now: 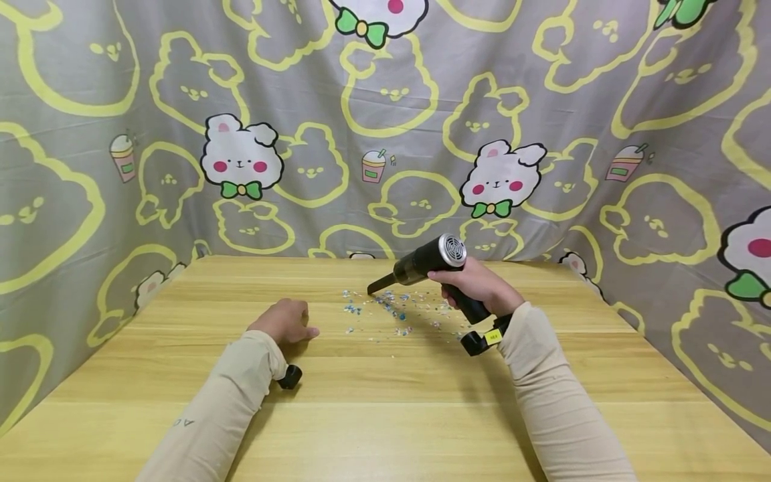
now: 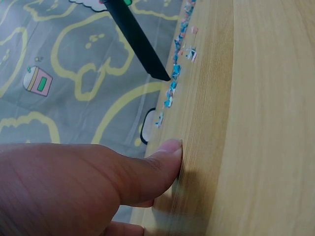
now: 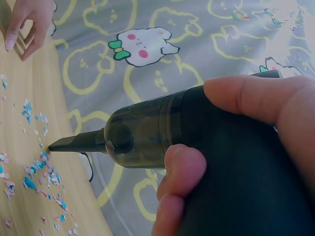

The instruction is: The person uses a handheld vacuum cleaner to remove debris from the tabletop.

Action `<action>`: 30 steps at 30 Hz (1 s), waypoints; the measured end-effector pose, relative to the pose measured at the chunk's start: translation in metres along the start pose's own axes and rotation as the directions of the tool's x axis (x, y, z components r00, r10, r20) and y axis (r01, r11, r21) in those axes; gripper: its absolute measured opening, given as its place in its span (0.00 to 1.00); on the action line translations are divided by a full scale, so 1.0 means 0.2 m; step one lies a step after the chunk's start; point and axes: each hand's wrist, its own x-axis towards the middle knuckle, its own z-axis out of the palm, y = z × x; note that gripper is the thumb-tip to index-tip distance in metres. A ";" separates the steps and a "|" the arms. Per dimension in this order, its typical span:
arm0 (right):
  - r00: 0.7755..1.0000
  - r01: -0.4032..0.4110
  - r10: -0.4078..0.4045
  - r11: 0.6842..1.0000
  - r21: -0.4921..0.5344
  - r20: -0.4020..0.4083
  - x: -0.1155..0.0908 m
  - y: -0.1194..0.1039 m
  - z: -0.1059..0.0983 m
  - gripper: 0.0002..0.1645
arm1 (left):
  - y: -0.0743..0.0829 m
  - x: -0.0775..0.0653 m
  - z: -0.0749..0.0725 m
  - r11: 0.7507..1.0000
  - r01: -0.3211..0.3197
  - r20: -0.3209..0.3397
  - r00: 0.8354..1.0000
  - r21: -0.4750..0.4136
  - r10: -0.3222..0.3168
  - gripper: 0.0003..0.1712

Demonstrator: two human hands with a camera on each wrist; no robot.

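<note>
My right hand [image 1: 482,284] grips a black handheld vacuum cleaner [image 1: 415,262] by its handle. Its narrow flat nozzle [image 3: 76,141] slants down to the scattered paper scraps [image 1: 402,314], blue, white and pink, on the wooden table. In the right wrist view a smoky see-through dust cup [image 3: 142,130] shows behind the nozzle. My left hand [image 1: 284,323] rests on the table to the left of the scraps, holding nothing. From the left wrist view, its thumb [image 2: 165,160] lies near the tabletop, and the nozzle tip stands a short way beyond.
The wooden table [image 1: 385,415] reaches back to a grey curtain [image 1: 409,120] with yellow outlines and white bunny prints, which also hangs along both sides. A black wrist camera [image 1: 291,377] sits on the left wrist, another camera [image 1: 476,343] on the right.
</note>
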 end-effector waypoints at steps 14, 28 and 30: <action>1.000 0.009 -0.009 1.000 0.014 0.023 0.00 -0.01 0.01 0.25 | 0.01 0.00 0.00 1.000 0.002 0.003 1.000 0.008 -0.002 0.28; 1.000 0.012 -0.013 0.999 0.038 0.021 0.00 0.00 0.02 0.25 | 0.01 -0.01 -0.01 1.000 0.007 0.001 1.000 0.003 -0.007 0.28; 1.000 0.012 -0.013 0.999 0.036 0.023 0.01 0.00 0.02 0.25 | 0.01 -0.01 -0.01 1.000 0.007 0.003 1.000 0.002 -0.007 0.28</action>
